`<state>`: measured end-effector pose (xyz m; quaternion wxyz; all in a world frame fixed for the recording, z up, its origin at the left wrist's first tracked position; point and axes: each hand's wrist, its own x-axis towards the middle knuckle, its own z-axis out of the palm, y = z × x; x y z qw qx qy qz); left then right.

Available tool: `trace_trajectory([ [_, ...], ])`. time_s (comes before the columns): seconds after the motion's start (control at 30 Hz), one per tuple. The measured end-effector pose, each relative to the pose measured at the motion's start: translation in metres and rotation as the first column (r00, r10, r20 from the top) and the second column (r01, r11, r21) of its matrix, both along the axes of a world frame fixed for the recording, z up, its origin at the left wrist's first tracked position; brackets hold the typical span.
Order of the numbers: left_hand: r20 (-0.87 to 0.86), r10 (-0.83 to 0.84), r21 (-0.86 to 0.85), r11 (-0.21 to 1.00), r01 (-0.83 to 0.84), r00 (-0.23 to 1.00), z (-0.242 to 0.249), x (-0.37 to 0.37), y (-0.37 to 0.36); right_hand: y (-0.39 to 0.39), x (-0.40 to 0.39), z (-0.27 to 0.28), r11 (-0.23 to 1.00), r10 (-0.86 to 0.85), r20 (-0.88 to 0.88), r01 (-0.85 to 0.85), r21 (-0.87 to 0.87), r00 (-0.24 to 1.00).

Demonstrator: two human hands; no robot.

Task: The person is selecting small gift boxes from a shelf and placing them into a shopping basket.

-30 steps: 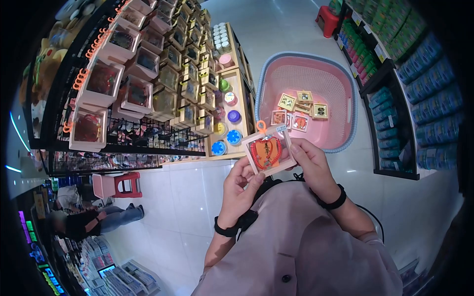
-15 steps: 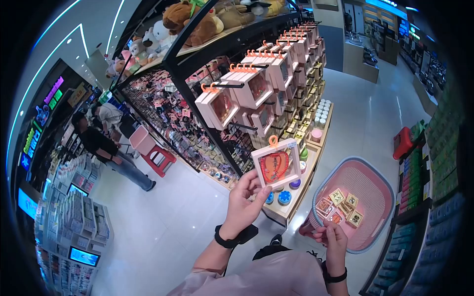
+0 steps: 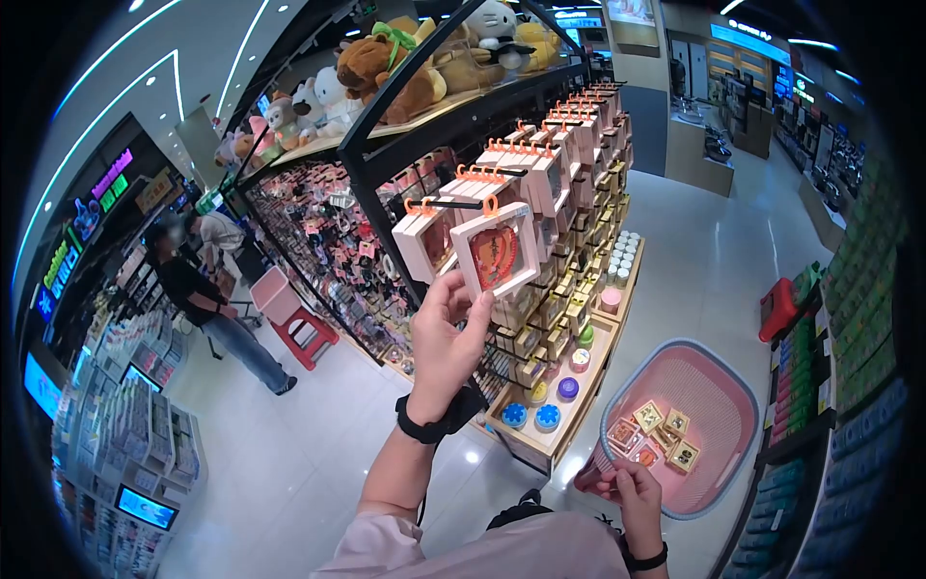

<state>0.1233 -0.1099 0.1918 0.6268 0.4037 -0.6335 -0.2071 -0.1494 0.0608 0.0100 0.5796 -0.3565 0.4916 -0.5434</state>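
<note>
My left hand (image 3: 447,338) is raised in front of the display rack, fingers closed on the lower left side of a pale picture frame (image 3: 497,249). The frame holds a red and orange motif and has an orange ring on top. Just behind it, similar frames (image 3: 422,236) hang on the rack by orange hooks. Lower right, my right hand (image 3: 632,497) is closed at the near left corner of a pink shopping basket (image 3: 714,391) with a grey-blue rim; the fingers partly hide the rim. Several small framed pieces (image 3: 651,418) lie inside the basket.
Plush toys (image 3: 386,68) line the rack's top shelf. Its wooden base shelf (image 3: 529,441) carries blue and purple lidded tubs. A person in dark clothes (image 3: 198,294) stands at left near a red stool (image 3: 305,333). Shelves of bottles (image 3: 783,473) run along the right.
My left hand has lifted the picture frame up and left, close to the hanging frames. My right hand stays at the basket's corner. The view has shifted slightly.
</note>
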Motion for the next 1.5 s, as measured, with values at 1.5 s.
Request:
trace_trajectory([
  [1.5,0.474,-0.088,0.742,0.576,-0.344,0.876,-0.3,0.052,0.111,-0.143,-0.224,-0.211,0.87,0.092,-0.569,0.211,0.445,0.817],
])
